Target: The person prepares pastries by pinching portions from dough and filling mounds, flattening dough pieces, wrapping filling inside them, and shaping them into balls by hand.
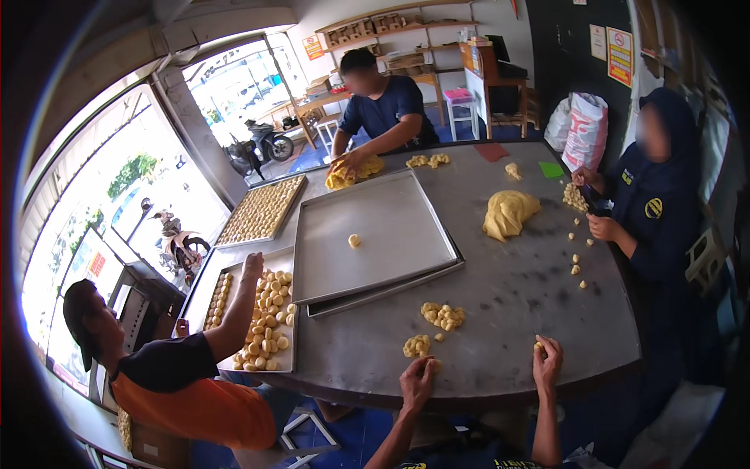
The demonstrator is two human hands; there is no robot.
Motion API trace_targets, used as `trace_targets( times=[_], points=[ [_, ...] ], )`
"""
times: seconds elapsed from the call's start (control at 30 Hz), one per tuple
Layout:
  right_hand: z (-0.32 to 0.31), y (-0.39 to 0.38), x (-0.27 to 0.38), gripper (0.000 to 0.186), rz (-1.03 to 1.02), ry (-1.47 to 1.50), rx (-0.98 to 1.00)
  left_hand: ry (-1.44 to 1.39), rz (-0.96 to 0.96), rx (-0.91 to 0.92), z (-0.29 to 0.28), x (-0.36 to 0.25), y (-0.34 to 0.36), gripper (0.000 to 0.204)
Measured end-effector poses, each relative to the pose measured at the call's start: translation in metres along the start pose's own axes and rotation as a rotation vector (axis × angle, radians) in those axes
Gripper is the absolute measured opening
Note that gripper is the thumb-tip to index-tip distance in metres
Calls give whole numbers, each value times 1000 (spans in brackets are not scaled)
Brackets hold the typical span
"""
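Note:
At the near edge of the metal table [500, 313], my right hand [549, 363] is raised with its fingers closed on a small piece of yellow dough [538, 346]. My left hand [417, 383] is closed to its left, fingers bent together; a bit of yellow dough [437, 365] shows at its fingertips. Just beyond the left hand lies a small cluster of dough balls [416, 345]. A single dough ball [439, 338] sits beside it, and a larger cluster of dough balls [443, 316] is farther off.
A large dough lump [509, 214] lies mid-table. Stacked metal trays [367, 234] hold one ball on top. At left, a person in orange works over a tray of dough balls [269, 313]; another tray [262, 209] is full. Across, a person presses dough [353, 172]; one at right handles small pieces [575, 197].

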State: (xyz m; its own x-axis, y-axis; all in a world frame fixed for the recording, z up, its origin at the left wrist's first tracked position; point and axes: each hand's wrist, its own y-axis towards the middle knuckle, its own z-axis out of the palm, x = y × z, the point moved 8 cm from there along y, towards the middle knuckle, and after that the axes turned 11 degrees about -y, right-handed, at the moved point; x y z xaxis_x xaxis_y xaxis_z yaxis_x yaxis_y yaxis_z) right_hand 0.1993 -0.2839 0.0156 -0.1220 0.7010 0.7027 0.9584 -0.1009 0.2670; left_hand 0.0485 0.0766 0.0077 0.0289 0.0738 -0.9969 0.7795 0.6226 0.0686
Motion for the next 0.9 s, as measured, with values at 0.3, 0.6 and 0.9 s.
trace_targets(
  times=[0.3,0.6,0.9],
  points=[
    [3,2,-2,30,-46,-10,-18,27,-17,-7,0,-6,1,25],
    [0,-2,2,29,-66,-50,-52,-42,-18,-4,0,1,-1,25],
    [-1,2,-2,29,-50,13,-32,19,-12,7,2,-7,0,26]
  ],
)
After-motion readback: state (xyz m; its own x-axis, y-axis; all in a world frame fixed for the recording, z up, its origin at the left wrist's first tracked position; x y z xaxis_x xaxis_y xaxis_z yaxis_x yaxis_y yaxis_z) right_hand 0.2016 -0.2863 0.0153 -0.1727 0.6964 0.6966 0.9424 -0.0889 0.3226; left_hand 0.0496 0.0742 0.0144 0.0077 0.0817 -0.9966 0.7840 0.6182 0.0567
